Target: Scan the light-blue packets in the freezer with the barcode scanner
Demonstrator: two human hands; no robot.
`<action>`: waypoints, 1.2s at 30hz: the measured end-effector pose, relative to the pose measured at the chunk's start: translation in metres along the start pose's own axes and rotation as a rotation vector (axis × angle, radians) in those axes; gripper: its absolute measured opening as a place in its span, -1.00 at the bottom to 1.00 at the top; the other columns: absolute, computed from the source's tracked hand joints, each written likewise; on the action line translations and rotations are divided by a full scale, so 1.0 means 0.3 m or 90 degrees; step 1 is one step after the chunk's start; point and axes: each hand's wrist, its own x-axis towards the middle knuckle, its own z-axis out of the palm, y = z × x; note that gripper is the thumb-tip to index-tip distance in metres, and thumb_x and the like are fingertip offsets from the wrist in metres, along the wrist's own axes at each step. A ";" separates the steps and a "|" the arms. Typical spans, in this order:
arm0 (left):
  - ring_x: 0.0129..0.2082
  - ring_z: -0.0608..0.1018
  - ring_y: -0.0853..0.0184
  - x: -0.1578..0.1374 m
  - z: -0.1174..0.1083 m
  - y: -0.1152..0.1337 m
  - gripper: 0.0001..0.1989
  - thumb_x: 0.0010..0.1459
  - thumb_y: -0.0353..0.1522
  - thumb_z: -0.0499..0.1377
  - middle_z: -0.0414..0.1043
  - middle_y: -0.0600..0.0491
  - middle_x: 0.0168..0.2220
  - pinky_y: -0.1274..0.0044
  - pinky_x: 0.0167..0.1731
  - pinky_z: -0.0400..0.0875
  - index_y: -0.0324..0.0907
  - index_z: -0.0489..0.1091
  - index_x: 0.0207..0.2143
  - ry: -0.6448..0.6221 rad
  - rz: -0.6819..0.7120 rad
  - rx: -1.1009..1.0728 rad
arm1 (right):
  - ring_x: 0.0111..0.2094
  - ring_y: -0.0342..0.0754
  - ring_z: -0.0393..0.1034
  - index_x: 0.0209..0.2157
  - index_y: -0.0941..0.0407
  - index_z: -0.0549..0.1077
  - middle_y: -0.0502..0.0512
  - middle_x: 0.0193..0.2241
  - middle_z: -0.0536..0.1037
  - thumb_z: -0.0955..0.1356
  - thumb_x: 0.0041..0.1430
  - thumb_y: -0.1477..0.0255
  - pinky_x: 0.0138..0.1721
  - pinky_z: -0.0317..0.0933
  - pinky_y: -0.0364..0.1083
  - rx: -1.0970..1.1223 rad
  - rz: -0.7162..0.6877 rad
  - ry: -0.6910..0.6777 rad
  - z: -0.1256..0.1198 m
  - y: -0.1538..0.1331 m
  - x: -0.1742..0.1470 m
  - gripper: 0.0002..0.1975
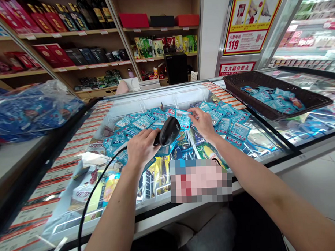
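The person leans over a chest freezer (153, 224) whose glass top is strewn with blue packets (144, 121). In the left hand (143, 146) there's a black scanner (170, 132), the grip wrapped firmly round its handle, and its cable (95, 186) loops away to the near left. The right hand (202, 122) has thumb and fingers pinched together on the edge of one blue packet (182, 119), barcode showing, just beyond the scanner's head and among the loose ones toward the far side of the glass. Over on the far right I see a dark woven basket (289, 84) with more packets lying in it. At the far left, a clear plastic bag (32, 108) bulges with blue packs on a white worktop (17, 160). Behind it all stand shelves (43, 35) of bottles and boxes, with a yellow-and-red sign (253, 20) to their right.
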 end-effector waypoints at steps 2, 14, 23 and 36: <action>-0.22 0.52 0.20 0.000 0.000 0.000 -0.72 0.15 -0.29 0.05 0.51 -0.01 -0.27 0.47 -0.40 0.26 -0.12 0.39 -0.11 -0.001 0.000 -0.005 | -0.34 -0.05 0.44 -0.10 0.07 0.41 0.05 -0.29 0.54 0.20 0.27 0.26 -0.21 0.33 -0.03 0.002 0.001 0.000 0.000 0.001 0.000 -0.72; -0.20 0.51 0.19 -0.009 0.020 -0.020 -0.69 0.09 -0.27 0.11 0.52 0.01 -0.27 0.48 -0.41 0.24 -0.09 0.40 -0.10 0.019 -0.043 0.011 | -0.38 -0.05 0.41 -0.04 0.03 0.35 0.01 -0.36 0.49 0.21 0.26 0.33 -0.22 0.30 -0.04 -0.012 0.017 0.035 -0.002 0.019 -0.002 -0.73; -0.15 0.51 0.18 -0.021 0.040 -0.050 -0.70 0.12 -0.22 0.08 0.51 -0.01 -0.21 0.47 -0.43 0.19 -0.09 0.40 -0.10 0.023 -0.114 0.020 | -0.19 0.03 0.36 -0.16 0.10 0.45 0.14 -0.23 0.49 0.19 0.22 0.51 -0.16 0.21 -0.05 -0.232 0.054 -0.001 -0.022 0.056 0.010 -0.74; -0.17 0.51 0.19 -0.021 0.046 -0.053 -0.70 0.13 -0.24 0.08 0.52 0.00 -0.24 0.46 -0.42 0.18 -0.10 0.40 -0.11 0.033 -0.110 0.028 | 0.00 0.23 0.15 -0.15 0.28 0.47 0.40 -0.10 0.42 0.23 0.16 0.03 -0.08 0.14 0.10 -0.455 0.012 -0.069 -0.026 0.007 -0.019 -0.42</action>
